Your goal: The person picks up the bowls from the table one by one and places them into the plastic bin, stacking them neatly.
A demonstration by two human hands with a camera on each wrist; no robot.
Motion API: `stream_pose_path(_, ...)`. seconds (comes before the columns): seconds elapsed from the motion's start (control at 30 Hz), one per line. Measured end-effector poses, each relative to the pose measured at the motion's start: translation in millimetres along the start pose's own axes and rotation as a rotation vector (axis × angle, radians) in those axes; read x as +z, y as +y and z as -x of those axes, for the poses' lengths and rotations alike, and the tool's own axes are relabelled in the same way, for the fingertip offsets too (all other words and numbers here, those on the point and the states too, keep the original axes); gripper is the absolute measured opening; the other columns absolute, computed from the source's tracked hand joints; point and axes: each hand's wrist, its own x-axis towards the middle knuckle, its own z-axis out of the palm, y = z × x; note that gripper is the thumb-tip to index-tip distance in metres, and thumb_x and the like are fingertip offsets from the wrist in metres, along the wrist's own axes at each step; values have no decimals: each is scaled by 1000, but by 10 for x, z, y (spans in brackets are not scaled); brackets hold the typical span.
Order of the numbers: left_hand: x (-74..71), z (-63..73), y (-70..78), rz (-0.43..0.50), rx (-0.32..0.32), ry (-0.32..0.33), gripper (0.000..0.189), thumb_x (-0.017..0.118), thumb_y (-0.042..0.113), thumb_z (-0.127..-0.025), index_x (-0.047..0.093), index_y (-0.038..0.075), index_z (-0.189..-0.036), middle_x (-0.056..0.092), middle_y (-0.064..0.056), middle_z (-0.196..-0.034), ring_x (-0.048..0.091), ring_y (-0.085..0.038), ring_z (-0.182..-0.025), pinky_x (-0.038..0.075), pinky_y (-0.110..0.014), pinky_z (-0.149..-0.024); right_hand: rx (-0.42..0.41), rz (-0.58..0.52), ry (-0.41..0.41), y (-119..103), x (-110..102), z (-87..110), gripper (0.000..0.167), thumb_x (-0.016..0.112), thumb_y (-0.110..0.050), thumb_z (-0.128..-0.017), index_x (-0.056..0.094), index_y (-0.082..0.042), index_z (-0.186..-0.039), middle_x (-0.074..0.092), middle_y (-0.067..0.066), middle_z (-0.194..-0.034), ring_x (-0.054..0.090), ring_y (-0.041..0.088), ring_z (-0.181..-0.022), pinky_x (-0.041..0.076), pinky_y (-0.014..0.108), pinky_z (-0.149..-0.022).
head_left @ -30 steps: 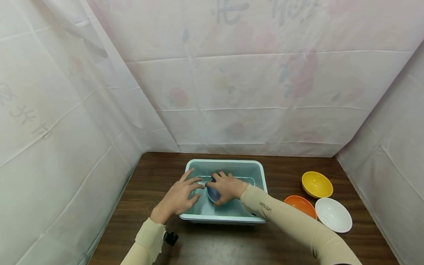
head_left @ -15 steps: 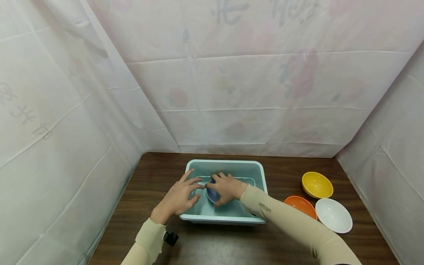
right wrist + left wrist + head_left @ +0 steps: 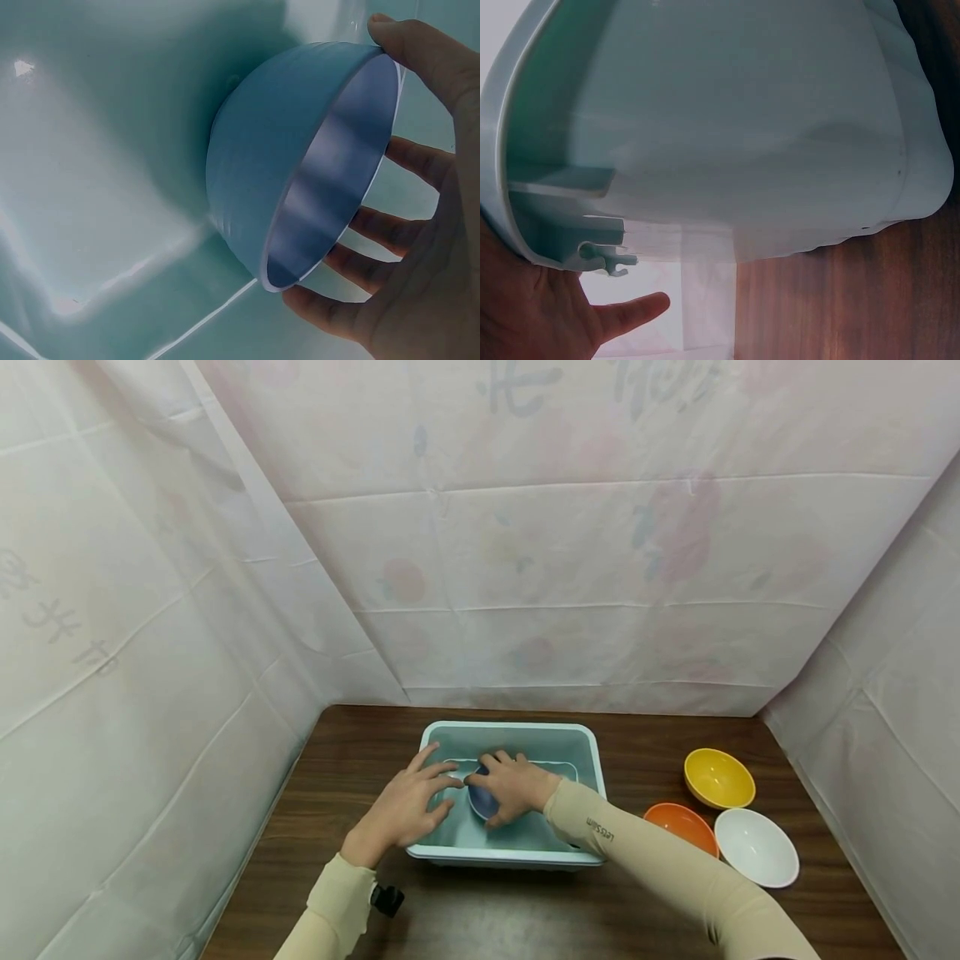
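Note:
A blue bowl (image 3: 481,802) sits inside a pale teal plastic basin (image 3: 506,855). My right hand (image 3: 517,789) spans the bowl from above. In the right wrist view, the thumb and spread fingers of this hand (image 3: 420,292) hold the rim of the bowl (image 3: 262,142) on opposite sides, its mouth toward the palm. My left hand (image 3: 405,807) is over the left side of the basin, fingers spread and apart from the bowl. Seen from the left wrist, that hand (image 3: 555,319) lies at the rim of the basin (image 3: 742,127) with its thumb straight out.
To the right on the dark wooden table (image 3: 525,918) stand a yellow bowl (image 3: 718,778), an orange bowl (image 3: 681,827) and a white bowl (image 3: 756,847), close together. White printed sheets (image 3: 555,568) hang behind the table and at both sides.

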Motion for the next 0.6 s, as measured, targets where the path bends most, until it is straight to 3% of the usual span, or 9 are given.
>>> stream_pose_path(0.37, -6, -1, 8, -3, -10, -13, 31, 62, 34, -102, 73, 23, -128, 58, -3, -150, 23, -35, -158, 46, -66, -106, -8, 13, 6, 11, -29, 26, 86, 74, -70, -81, 46, -34, -154, 44, 11, -154, 48, 30, -138, 54, 53, -99)
stream_pose_path(0.6, -10, -2, 4, -8, -8, -11, 30, 63, 34, -102, 73, 23, -128, 58, -3, -149, 23, -35, -157, 47, -64, -107, -32, 7, 18, 46, -120, 50, 82, 71, -69, -85, 48, -30, -153, 52, 8, -148, 54, 28, -132, 56, 48, -98)
